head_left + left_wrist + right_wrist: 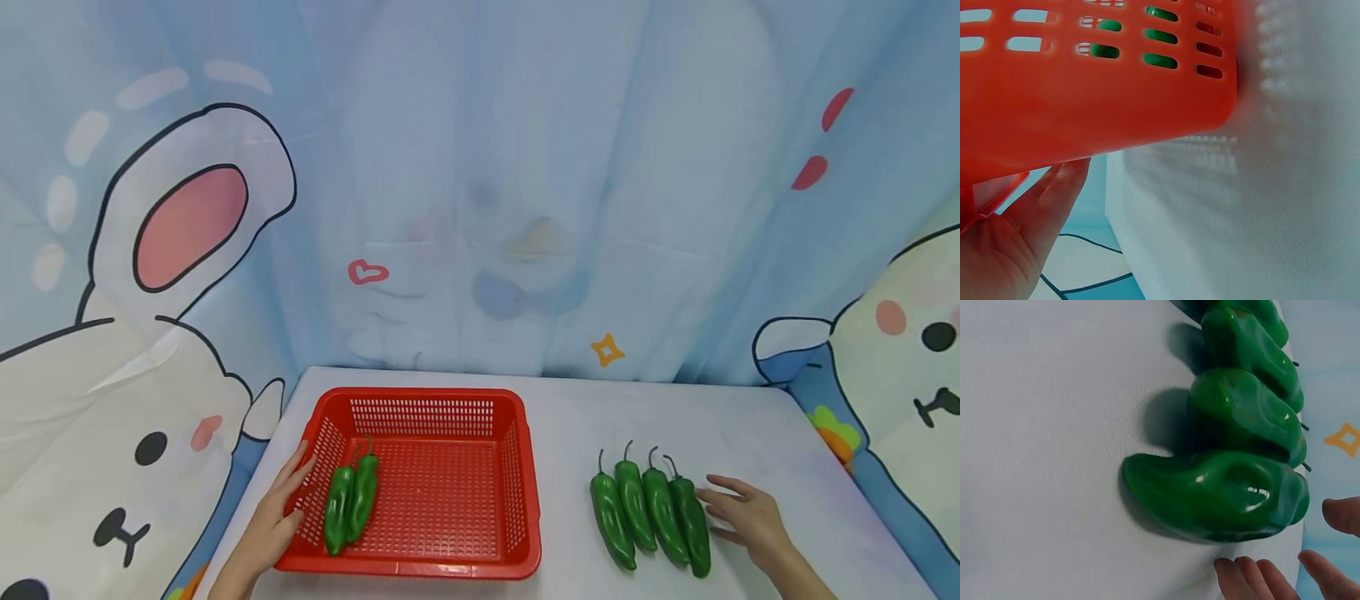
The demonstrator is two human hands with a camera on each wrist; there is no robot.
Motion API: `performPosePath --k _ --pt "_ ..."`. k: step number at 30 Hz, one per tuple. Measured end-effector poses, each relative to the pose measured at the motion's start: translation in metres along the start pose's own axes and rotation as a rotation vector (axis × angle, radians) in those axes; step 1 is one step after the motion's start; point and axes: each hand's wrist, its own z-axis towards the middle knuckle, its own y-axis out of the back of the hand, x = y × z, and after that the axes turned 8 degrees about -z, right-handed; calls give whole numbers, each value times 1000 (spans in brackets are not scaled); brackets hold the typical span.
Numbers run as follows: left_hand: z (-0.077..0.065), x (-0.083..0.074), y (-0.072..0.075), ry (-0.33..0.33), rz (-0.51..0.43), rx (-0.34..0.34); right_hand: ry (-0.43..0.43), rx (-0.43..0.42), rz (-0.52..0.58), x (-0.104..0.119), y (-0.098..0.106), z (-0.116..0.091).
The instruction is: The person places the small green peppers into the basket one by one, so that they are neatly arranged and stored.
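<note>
My left hand (273,517) rests against the left side of a red plastic basket (442,492), its fingers straight along the rim. In the left wrist view the fingers (1054,200) touch the basket's outer wall. Two green chili peppers (351,504) lie side by side in the basket's left part, stems pointing away. On the table, several more green chili peppers (660,514) form a slanted row. My right hand (753,517) is just right of the rightmost pepper (1216,497), fingers spread and relaxed, holding nothing.
A white-covered table (562,433) carries the basket and the row of peppers, with a stretch of tabletop between them. Behind the table hangs a blue curtain (480,167) printed with cartoon animals.
</note>
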Motion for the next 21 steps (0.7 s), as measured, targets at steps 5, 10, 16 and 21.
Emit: performPosePath --k 5,10,16,21 --pt "-1 1 1 -3 -3 0 40 7 -31 0 -4 4" --pt "0 3 2 -4 -7 4 74 2 -66 6 -7 -2" --pt "0 3 1 -16 2 -1 95 -13 -113 5 -10 -3" --pt "-1 0 1 -6 -7 7 81 -24 -132 2 -13 -1"
